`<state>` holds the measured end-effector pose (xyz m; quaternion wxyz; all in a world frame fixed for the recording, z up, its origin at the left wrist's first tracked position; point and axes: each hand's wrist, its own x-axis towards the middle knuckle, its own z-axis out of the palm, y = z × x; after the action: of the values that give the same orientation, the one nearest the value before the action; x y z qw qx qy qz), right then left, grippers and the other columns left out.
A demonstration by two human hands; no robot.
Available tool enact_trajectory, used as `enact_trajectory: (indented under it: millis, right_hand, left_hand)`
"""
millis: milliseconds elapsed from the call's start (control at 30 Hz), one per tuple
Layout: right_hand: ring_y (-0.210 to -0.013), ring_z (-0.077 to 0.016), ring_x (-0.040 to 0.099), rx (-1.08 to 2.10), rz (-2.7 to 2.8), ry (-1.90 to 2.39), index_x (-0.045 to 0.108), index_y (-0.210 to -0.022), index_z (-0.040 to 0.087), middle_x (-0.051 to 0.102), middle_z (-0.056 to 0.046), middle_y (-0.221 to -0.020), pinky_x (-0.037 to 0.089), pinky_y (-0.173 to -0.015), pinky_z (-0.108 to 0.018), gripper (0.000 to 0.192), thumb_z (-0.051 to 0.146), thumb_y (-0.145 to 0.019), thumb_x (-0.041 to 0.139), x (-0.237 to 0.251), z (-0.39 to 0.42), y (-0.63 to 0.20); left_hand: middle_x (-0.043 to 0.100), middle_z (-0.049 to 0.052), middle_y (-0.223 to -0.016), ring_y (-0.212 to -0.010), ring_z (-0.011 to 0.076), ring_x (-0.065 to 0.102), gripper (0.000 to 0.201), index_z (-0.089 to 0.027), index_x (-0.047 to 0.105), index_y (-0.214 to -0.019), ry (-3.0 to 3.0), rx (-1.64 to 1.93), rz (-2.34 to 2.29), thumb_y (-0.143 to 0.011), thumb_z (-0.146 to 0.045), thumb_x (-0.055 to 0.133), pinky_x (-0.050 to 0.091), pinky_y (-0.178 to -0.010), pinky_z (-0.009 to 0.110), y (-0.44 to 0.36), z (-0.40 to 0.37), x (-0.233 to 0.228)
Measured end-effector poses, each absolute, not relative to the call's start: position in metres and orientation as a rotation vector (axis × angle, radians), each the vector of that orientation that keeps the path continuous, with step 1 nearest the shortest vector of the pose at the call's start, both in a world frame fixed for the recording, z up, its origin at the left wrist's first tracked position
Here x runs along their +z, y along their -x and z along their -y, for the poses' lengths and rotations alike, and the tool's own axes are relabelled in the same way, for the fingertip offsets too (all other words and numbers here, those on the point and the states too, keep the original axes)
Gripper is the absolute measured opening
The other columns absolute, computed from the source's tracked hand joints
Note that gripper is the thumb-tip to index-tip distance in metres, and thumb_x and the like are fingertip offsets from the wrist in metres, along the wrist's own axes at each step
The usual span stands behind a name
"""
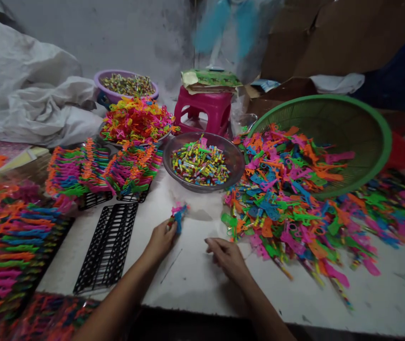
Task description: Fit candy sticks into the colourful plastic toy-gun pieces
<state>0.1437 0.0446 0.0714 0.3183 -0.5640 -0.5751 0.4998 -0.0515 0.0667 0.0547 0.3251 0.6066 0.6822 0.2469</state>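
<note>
My left hand (163,237) is closed on a small blue plastic toy (178,219), with a bit of pink at its top; the fingers cover part of it. Over the white tabletop, my right hand (225,255) has loosely bent fingers, and nothing shows in them. Beyond both hands stands a metal bowl (168,176) of small, wrapped, multicoloured pieces (200,163). To the right spreads a heap of bright plastic toys (276,208), some with patterned sticks, spilling from a green basket (383,142). A black slotted rack (104,248) lies left of my left hand.
Racks of lined-up colourful toys (13,251) fill the left side, with more rows (81,166) behind. Further back are a pile of pink and yellow plastic pieces (134,121), a purple basin (99,80), a pink stool (204,106) and cardboard boxes (330,42).
</note>
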Motion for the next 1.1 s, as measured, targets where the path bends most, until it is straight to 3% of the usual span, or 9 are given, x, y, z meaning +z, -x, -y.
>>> enact_trajectory:
  millis: [133,200,267,333,467,600,733,900,1100]
  right_hand:
    - [-0.049,-0.0106,0.046,1.574,1.243,1.315,0.058,-0.071,0.015,0.052,0.0,-0.059,0.037,-0.044,-0.022,0.036,0.049,-0.076,0.046,0.06,-0.041,-0.103]
    - [-0.052,-0.01,0.044,1.478,1.158,1.281,0.054,-0.068,0.016,0.049,0.002,-0.058,0.037,-0.048,-0.022,0.031,0.046,-0.075,0.049,0.062,-0.042,-0.098]
    - [-0.052,-0.0089,0.04,1.326,1.124,1.301,0.049,-0.064,0.016,0.044,0.003,-0.057,0.035,-0.048,-0.021,0.028,0.042,-0.074,0.052,0.068,-0.042,-0.1]
    - [-0.049,-0.0077,0.035,1.244,1.112,1.306,0.045,-0.062,0.018,0.038,0.005,-0.054,0.032,-0.046,-0.02,0.027,0.041,-0.074,0.053,0.075,-0.042,-0.105]
    - [-0.047,-0.0071,0.031,1.269,1.145,1.243,0.042,-0.061,0.018,0.035,0.006,-0.053,0.028,-0.044,-0.019,0.028,0.041,-0.075,0.05,0.085,-0.039,-0.112]
    - [-0.05,-0.0071,0.033,1.295,1.144,1.206,0.044,-0.062,0.017,0.037,0.005,-0.056,0.03,-0.046,-0.019,0.028,0.041,-0.075,0.049,0.089,-0.037,-0.112]
    - [-0.048,-0.0065,0.032,1.324,1.156,1.205,0.043,-0.064,0.018,0.036,0.005,-0.055,0.029,-0.044,-0.019,0.026,0.04,-0.077,0.049,0.09,-0.034,-0.109]
    - [-0.05,-0.0077,0.037,1.255,1.262,1.225,0.045,-0.067,0.018,0.041,0.004,-0.058,0.033,-0.047,-0.02,0.024,0.038,-0.079,0.046,0.086,-0.031,-0.108]
    - [-0.056,-0.0099,0.042,1.084,1.312,1.288,0.046,-0.068,0.018,0.045,0.003,-0.06,0.037,-0.054,-0.021,0.024,0.037,-0.083,0.042,0.085,-0.018,-0.108]
  left_hand:
    - [0.041,-0.006,-0.038,-0.029,0.0056,0.032,0.043,-0.014,0.051,-0.062,-1.126,0.686,-1.292,-0.081,-0.048,0.034,0.025,-0.032,0.018,0.033,-0.026,0.06]
    - [0.048,-0.005,-0.043,-0.031,0.0061,0.038,0.039,-0.012,0.054,-0.08,-0.962,0.757,-1.185,-0.078,-0.049,0.043,0.026,-0.031,0.017,0.028,-0.018,0.067]
    - [0.059,-0.001,-0.059,-0.036,0.0075,0.047,0.044,-0.015,0.046,-0.106,-0.921,0.851,-1.213,-0.076,-0.046,0.048,0.027,-0.032,0.016,0.028,-0.017,0.075]
    - [0.063,0.001,-0.072,-0.037,0.0067,0.048,0.05,-0.021,0.037,-0.117,-0.971,0.883,-1.258,-0.075,-0.044,0.051,0.028,-0.032,0.015,0.029,-0.019,0.083]
    - [0.057,-0.002,-0.069,-0.034,0.0023,0.04,0.042,-0.017,0.045,-0.109,-1.036,0.789,-1.143,-0.077,-0.045,0.048,0.028,-0.035,0.016,0.029,-0.022,0.095]
    - [0.039,-0.009,-0.051,-0.035,0.0019,0.03,0.044,-0.015,0.044,-0.109,-0.947,0.754,-1.038,-0.077,-0.045,0.048,0.019,-0.035,0.015,0.026,-0.018,0.101]
    - [0.052,-0.006,-0.06,-0.033,0.0029,0.037,0.04,-0.02,0.038,-0.104,-0.9,0.782,-1.047,-0.076,-0.047,0.048,0.019,-0.033,0.015,0.027,-0.015,0.101]
    - [0.057,-0.001,-0.069,-0.033,0.0014,0.037,0.031,-0.017,0.044,-0.088,-0.962,0.743,-1.027,-0.078,-0.046,0.045,0.019,-0.032,0.015,0.024,-0.014,0.097]
    - [0.052,-0.005,-0.052,-0.03,0.0032,0.033,0.039,-0.015,0.049,-0.1,-1.133,0.652,-1.145,-0.078,-0.047,0.044,0.023,-0.031,0.015,0.016,-0.008,0.102]
